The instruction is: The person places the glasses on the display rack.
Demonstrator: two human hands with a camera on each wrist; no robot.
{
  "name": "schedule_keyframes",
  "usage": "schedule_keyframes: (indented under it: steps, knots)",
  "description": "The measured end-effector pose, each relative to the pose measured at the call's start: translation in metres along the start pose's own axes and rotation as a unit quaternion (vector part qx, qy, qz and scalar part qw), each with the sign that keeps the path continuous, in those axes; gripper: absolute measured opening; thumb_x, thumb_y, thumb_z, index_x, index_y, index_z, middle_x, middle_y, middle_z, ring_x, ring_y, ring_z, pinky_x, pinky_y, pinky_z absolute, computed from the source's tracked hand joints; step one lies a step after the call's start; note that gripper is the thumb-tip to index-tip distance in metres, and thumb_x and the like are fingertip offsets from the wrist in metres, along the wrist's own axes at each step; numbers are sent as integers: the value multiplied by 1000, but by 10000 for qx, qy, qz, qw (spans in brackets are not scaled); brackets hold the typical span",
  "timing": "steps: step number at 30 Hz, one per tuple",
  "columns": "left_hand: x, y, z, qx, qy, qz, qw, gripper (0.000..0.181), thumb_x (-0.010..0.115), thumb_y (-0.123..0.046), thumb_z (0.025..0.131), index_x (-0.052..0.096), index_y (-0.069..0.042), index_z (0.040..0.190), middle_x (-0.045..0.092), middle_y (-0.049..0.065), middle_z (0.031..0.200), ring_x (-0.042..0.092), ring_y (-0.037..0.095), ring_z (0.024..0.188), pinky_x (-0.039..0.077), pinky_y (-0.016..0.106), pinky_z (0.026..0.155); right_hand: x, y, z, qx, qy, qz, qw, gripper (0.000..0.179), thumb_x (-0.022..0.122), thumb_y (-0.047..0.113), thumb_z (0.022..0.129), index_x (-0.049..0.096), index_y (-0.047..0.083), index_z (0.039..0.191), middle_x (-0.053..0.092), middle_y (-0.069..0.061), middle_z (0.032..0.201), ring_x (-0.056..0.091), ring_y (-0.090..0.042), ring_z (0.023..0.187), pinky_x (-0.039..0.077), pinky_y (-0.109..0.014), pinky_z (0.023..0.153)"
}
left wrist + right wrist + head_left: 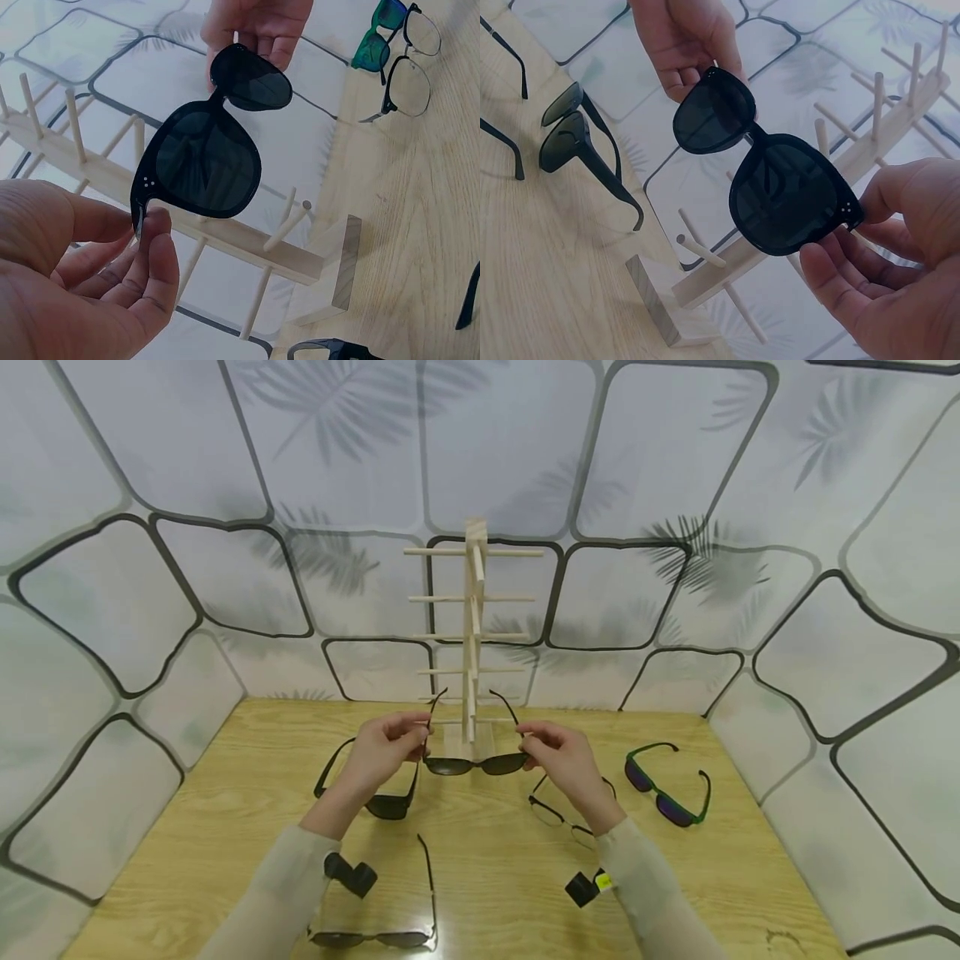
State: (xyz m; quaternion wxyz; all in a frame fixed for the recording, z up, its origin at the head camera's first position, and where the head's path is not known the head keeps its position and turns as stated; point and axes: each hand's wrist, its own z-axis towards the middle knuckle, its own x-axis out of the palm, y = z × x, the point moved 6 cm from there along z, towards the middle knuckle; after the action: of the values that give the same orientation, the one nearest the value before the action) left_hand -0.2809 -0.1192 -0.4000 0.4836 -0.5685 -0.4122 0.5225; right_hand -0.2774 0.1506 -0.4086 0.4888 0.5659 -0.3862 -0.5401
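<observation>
Both hands hold one pair of black sunglasses [476, 766] in front of a wooden display stand [471, 635], lenses toward me and temples pointing back at the stand. My left hand [386, 750] pinches the frame near its left hinge between thumb and fingers. At the opposite hinge, my right hand [561, 756] pinches the other end. Three small metal dots mark the frame's corner in the left wrist view, where the dark lens [206, 161] shows clearly. The stand is an upright post with several crosswise pegs [877, 105] and a flat base [660, 300].
Black sunglasses [387, 807] lie partly behind my left forearm. Thin-framed sunglasses [371, 938] rest near the front. Clear-lens eyeglasses [547, 811] lie under my right wrist, green-framed sunglasses [660, 793] farther right. Patterned fabric walls [495, 460] enclose the wooden table [495, 877].
</observation>
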Motion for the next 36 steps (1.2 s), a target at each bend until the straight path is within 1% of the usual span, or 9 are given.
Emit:
schedule_keyframes:
  steps: [9,15,19,20,22,26,29,33,36]
  knots:
    - [-2,-1,6,-146,64,117,9998,30,61,-18,101,66,-13,130,69,10,122,66,31,107,59,35,87,1,2,12,50,-111,155,9998,26,61,15,98,72,13,121,71,-11,101,69,-28,75,59,-35,77]
    - [-3,0,12,-149,47,-112,9998,29,60,-17,101,67,-11,129,66,14,126,63,33,113,57,37,91,3,5,20,-80,-99,227,9997,27,60,14,98,71,11,122,71,-12,102,68,-26,73,59,-38,78]
    - [-4,0,17,-88,-6,-153,9998,30,61,-17,101,66,-10,130,67,15,124,65,31,110,58,34,88,4,6,24,-158,-40,322,9993,27,59,13,99,70,7,123,69,-13,103,67,-25,74,59,-45,80]
    - [-4,0,18,-83,-21,-151,9998,30,61,-18,101,67,-10,129,68,14,123,66,28,108,58,33,87,4,10,23,-141,-18,336,9993,27,58,12,99,69,6,123,69,-13,103,67,-29,77,59,-47,80]
    - [-4,1,20,-76,-56,-110,9999,30,62,-19,101,67,-10,129,69,13,122,66,22,104,59,33,85,4,9,26,-107,-19,352,9993,27,58,12,99,69,6,124,68,-11,102,67,-32,78,59,-47,80]
    - [-5,2,23,-100,-126,-96,9998,29,62,-18,100,67,-9,128,68,16,122,66,13,98,59,34,83,4,6,32,-65,-34,326,9994,29,58,14,100,68,5,125,69,-8,101,67,-33,80,59,-44,80]
    - [-5,2,25,-127,-158,-81,9998,29,61,-17,101,67,-8,128,67,18,124,66,13,97,59,33,82,3,2,37,-93,-115,272,9995,28,59,17,100,69,7,124,69,-9,101,66,-25,76,60,-42,78]
    - [-6,3,28,-207,-177,-72,9996,29,61,-16,101,67,-8,128,68,15,123,66,14,97,59,34,82,4,1,40,-69,-193,242,9995,26,58,16,100,71,8,121,68,-16,105,65,-20,73,60,-40,76]
    - [-6,4,31,-246,-210,-90,9994,29,62,-16,100,67,-8,128,68,15,123,66,23,101,59,38,85,5,1,42,-62,-188,280,9994,26,58,14,100,71,7,121,66,-23,112,65,-20,71,60,-39,75]
